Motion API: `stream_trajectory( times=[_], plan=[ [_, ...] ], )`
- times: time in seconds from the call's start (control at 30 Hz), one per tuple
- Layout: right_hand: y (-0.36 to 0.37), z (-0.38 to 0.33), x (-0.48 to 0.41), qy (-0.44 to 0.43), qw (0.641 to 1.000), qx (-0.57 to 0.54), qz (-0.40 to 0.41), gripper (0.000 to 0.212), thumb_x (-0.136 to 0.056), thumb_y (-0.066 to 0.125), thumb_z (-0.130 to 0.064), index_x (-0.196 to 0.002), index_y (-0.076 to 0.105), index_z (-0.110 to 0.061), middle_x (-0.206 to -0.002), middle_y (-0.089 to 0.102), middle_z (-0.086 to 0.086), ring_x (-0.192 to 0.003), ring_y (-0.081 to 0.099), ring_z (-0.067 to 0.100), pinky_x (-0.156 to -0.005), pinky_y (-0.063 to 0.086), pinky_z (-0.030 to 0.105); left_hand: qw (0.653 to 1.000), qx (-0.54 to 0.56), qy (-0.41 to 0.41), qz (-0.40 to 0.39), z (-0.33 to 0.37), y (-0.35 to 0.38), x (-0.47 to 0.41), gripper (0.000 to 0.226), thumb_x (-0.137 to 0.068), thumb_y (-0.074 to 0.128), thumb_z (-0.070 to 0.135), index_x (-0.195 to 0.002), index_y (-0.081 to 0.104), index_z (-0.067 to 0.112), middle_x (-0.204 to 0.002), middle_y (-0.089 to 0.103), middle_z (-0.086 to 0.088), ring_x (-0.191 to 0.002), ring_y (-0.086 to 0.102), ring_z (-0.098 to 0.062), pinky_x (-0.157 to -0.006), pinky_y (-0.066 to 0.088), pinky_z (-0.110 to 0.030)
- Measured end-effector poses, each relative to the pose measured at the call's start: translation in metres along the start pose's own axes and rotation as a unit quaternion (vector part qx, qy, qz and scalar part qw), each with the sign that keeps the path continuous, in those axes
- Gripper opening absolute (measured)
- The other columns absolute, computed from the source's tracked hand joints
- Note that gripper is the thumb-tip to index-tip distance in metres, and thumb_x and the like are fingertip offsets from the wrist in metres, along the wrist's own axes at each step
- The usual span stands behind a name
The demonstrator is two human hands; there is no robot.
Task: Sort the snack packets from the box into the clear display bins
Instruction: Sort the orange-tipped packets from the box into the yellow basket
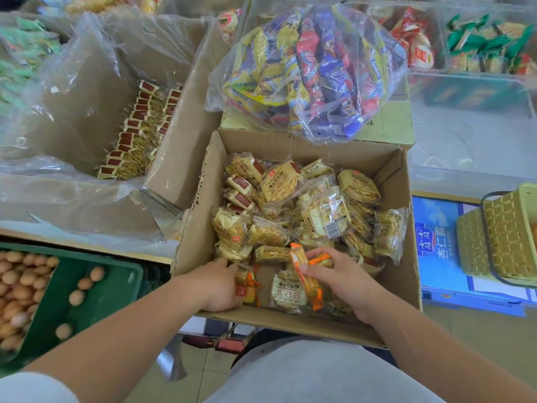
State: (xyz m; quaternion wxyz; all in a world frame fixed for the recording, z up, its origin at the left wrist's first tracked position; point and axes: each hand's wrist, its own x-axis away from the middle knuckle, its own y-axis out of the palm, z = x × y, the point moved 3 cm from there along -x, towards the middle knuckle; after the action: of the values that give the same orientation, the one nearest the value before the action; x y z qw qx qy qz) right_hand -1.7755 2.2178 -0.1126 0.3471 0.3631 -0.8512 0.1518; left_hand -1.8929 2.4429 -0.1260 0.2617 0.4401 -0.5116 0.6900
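Note:
An open cardboard box in front of me holds several yellow-and-clear snack packets. My right hand is inside the box at its near side and pinches an orange-edged packet between thumb and fingers. My left hand reaches in at the near left corner, fingers curled around small orange-and-yellow packets. Clear display bins with red, yellow and green packets stand at the far right.
A plastic-lined carton with rows of red-labelled packets sits to the left. A clear bag of blue, red and yellow packets lies behind the box. A green crate of eggs is at lower left, a yellow basket at right.

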Motion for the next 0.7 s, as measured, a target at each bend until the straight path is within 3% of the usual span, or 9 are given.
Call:
stream_trajectory(
  times=[0.1,0.2,0.27,0.47,0.57,0.63,0.7],
  plan=[
    [-0.002,0.001,-0.001,0.002,1.0,-0.006,0.004,0.029,-0.071,0.082,-0.058,-0.095,0.068,-0.05,-0.096,0.077,-0.01,-0.088,0.074,0.012,-0.068,0.056,0.025,1.0,0.004,0.011,-0.014,-0.004,0.005,-0.008,0.102,-0.092,0.058,0.062,-0.165,-0.003,0.026,-0.171,0.01,-0.009,-0.153,0.024,-0.034,-0.123,0.028,-0.044],
    [-0.003,0.002,-0.001,0.005,1.0,-0.013,0.002,0.022,-0.076,0.082,-0.053,-0.092,0.068,-0.051,-0.092,0.077,-0.013,-0.081,0.074,0.007,-0.055,0.053,0.014,0.998,-0.058,0.003,0.032,0.001,0.002,-0.018,0.094,-0.091,0.06,0.06,-0.162,0.014,0.018,-0.162,0.029,-0.014,-0.149,0.031,-0.035,-0.125,0.02,-0.05],
    [-0.004,0.003,-0.002,0.007,1.0,-0.014,0.004,0.02,-0.077,0.082,-0.052,-0.091,0.068,-0.051,-0.089,0.076,-0.015,-0.078,0.074,0.005,-0.051,0.051,0.012,0.997,-0.057,-0.01,0.046,0.005,0.001,-0.023,0.087,-0.091,0.062,0.056,-0.157,0.024,0.015,-0.156,0.032,-0.015,-0.145,0.034,-0.038,-0.124,0.024,-0.05],
    [-0.005,0.007,-0.006,0.008,1.0,-0.018,0.009,0.027,-0.073,0.084,-0.054,-0.096,0.069,-0.047,-0.099,0.077,-0.005,-0.086,0.075,0.012,-0.057,0.053,0.018,0.995,-0.064,-0.052,0.06,0.002,0.005,-0.035,0.115,-0.079,0.077,0.06,-0.162,0.012,0.015,-0.161,0.014,-0.017,-0.145,0.033,-0.038,-0.119,0.036,-0.044],
    [-0.005,0.009,-0.008,0.01,1.0,-0.015,0.012,0.03,-0.072,0.084,-0.056,-0.096,0.069,-0.047,-0.106,0.075,-0.003,-0.089,0.074,0.014,-0.059,0.054,0.019,0.988,-0.128,-0.048,0.077,0.001,-0.001,-0.04,0.117,-0.073,0.078,0.066,-0.16,0.018,0.015,-0.159,0.028,-0.016,-0.145,0.031,-0.036,-0.121,0.031,-0.046],
    [-0.006,0.011,-0.01,0.011,1.0,-0.014,0.014,0.03,-0.072,0.084,-0.056,-0.096,0.069,-0.048,-0.108,0.073,-0.003,-0.092,0.073,0.015,-0.061,0.054,0.021,0.985,-0.147,-0.046,0.076,0.001,-0.002,-0.044,0.118,-0.072,0.08,0.064,-0.16,0.018,0.014,-0.16,0.027,-0.016,-0.148,0.029,-0.037,-0.124,0.022,-0.049],
    [-0.007,0.013,-0.012,0.013,1.0,-0.015,0.016,0.029,-0.073,0.084,-0.055,-0.097,0.069,-0.048,-0.109,0.073,-0.004,-0.095,0.073,0.015,-0.065,0.052,0.023,0.989,-0.126,-0.043,0.069,0.001,-0.002,-0.045,0.117,-0.072,0.084,0.057,-0.16,0.018,0.015,-0.16,0.024,-0.017,-0.147,0.03,-0.037,-0.124,0.023,-0.049]
  ],
)
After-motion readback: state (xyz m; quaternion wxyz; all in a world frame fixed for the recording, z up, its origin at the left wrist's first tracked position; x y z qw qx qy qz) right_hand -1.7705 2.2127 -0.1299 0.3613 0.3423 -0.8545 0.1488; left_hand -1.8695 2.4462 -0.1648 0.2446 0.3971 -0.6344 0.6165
